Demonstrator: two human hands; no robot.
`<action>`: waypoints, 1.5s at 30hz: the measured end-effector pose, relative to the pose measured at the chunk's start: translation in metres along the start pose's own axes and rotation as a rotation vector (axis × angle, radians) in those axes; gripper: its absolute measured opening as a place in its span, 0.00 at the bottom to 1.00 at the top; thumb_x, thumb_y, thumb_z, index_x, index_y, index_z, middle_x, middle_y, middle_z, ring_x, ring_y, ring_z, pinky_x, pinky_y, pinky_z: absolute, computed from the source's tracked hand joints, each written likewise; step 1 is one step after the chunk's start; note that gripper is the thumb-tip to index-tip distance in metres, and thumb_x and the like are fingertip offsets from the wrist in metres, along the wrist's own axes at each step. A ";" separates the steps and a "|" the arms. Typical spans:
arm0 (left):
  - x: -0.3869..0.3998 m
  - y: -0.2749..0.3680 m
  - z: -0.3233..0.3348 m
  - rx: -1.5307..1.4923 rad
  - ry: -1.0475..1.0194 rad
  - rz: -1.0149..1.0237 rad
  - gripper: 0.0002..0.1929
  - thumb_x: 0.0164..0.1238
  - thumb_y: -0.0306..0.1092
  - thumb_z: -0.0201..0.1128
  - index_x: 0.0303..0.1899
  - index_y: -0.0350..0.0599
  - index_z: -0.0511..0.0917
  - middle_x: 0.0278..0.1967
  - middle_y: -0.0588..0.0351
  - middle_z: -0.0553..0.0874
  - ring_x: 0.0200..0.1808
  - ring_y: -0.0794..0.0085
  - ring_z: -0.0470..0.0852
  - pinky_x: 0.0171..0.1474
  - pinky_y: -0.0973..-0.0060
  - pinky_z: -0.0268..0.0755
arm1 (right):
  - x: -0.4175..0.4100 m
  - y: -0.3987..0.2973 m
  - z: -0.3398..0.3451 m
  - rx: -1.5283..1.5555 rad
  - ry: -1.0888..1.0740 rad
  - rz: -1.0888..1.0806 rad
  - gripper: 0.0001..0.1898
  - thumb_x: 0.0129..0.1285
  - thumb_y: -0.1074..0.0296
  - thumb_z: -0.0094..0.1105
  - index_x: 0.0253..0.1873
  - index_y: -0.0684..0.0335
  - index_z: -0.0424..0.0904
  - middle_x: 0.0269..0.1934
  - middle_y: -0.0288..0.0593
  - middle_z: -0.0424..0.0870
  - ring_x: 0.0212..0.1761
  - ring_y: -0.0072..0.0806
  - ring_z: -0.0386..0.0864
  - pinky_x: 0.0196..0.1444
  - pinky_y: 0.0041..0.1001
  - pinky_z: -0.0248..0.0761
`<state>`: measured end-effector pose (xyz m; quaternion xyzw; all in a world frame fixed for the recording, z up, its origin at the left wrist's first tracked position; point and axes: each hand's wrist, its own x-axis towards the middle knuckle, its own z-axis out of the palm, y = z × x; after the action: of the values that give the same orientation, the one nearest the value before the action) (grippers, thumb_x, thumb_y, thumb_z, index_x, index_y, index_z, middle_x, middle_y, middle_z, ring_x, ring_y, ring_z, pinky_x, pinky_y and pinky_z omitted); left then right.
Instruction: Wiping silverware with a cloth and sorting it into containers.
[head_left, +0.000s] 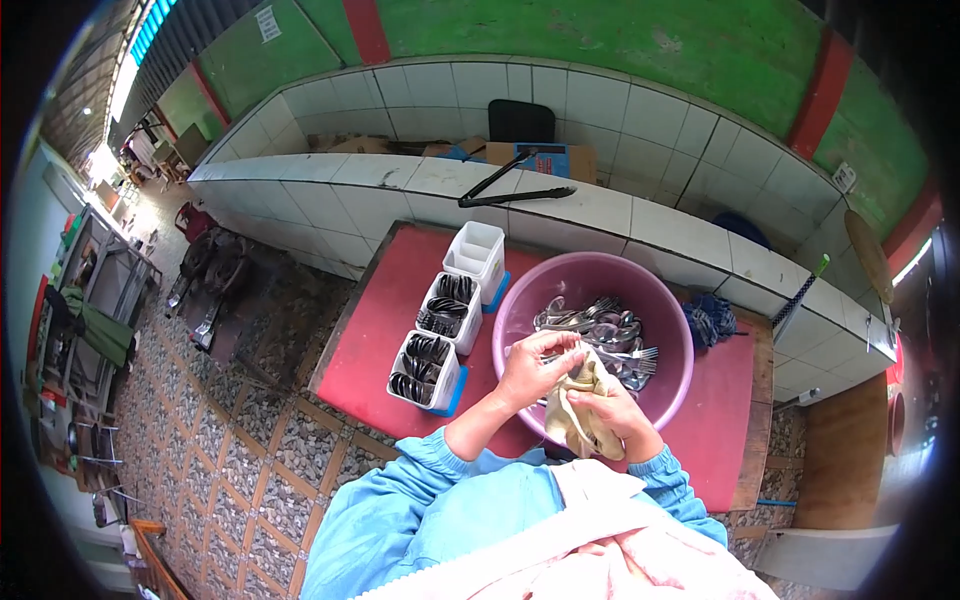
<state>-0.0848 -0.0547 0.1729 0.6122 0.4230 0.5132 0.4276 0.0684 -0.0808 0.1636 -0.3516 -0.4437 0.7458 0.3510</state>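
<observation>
My right hand (611, 411) is closed on a pale yellow cloth (577, 420) at the near side of a large pink plastic basin (506, 315). Beside it, my left hand (531, 367) is at the cloth's upper edge with its fingers bent; whether it grips a utensil or the cloth I cannot tell. Metal spoons and forks (615, 330) lie heaped in the basin. To its left stand white plastic cutlery holders in a row: the far holder (475, 247) shows bare compartments, while the middle holder (469, 330) and the near holder (448, 375) contain dark-looking utensils.
A red-topped table (360, 337) carries the basin and holders. Black-tipped tongs (517, 196) rest on the white tiled ledge (667, 232) behind. A dark blue patterned cloth (709, 321) lies right of the basin. A burner stove (217, 262) stands on the floor at left.
</observation>
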 end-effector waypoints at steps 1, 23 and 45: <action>-0.001 -0.003 -0.004 0.004 0.007 -0.001 0.11 0.52 0.32 0.62 0.36 0.37 0.78 0.30 0.55 0.80 0.33 0.79 0.77 0.38 0.81 0.70 | 0.000 0.004 -0.001 0.000 -0.008 0.002 0.16 0.54 0.73 0.56 0.49 0.62 0.69 0.38 0.33 0.74 0.40 0.18 0.71 0.42 0.20 0.65; 0.083 -0.003 -0.153 0.479 0.805 0.279 0.11 0.52 0.24 0.58 0.39 0.42 0.77 0.23 0.57 0.80 0.23 0.84 0.76 0.27 0.83 0.68 | -0.049 0.000 -0.056 -0.063 0.297 0.109 0.16 0.47 0.76 0.60 0.44 0.64 0.72 0.34 0.35 0.77 0.35 0.21 0.74 0.39 0.21 0.67; 0.123 -0.143 -0.157 0.968 0.463 -0.285 0.10 0.45 0.34 0.64 0.33 0.49 0.79 0.27 0.54 0.80 0.32 0.62 0.79 0.37 0.68 0.70 | -0.059 0.021 -0.065 0.041 0.427 0.092 0.14 0.50 0.76 0.58 0.44 0.65 0.72 0.34 0.36 0.77 0.34 0.20 0.75 0.36 0.20 0.69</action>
<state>-0.2371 0.1162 0.0855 0.5469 0.7720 0.3185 0.0587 0.1481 -0.1104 0.1339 -0.5144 -0.3274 0.6785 0.4097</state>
